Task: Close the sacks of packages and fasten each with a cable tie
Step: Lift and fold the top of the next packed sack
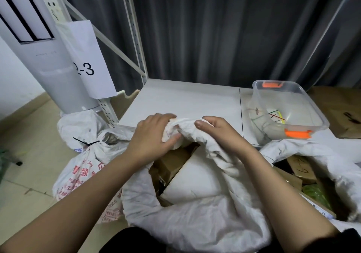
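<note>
A white woven sack (195, 221) stands in front of me with its mouth partly open, and cardboard packages (172, 164) show inside. My left hand (154, 135) grips a bunched fold of the sack's rim. My right hand (218, 131) grips the rim just to the right of it, thumb on top. To the left lies another sack (84, 166) with red print, its neck fastened with a black cable tie (86, 142). A third sack (320, 155) at the right lies open with boxes inside. Coloured cable ties (275, 115) lie in a clear plastic bin (304, 104).
A low white shelf board (185, 100) lies behind the sack, with the bin on its right part. Metal rack uprights (136, 37) and a grey curtain stand behind. A white tower appliance (39, 47) and a "2-3" paper label (88, 61) are at left. Flat cardboard (341, 106) lies far right.
</note>
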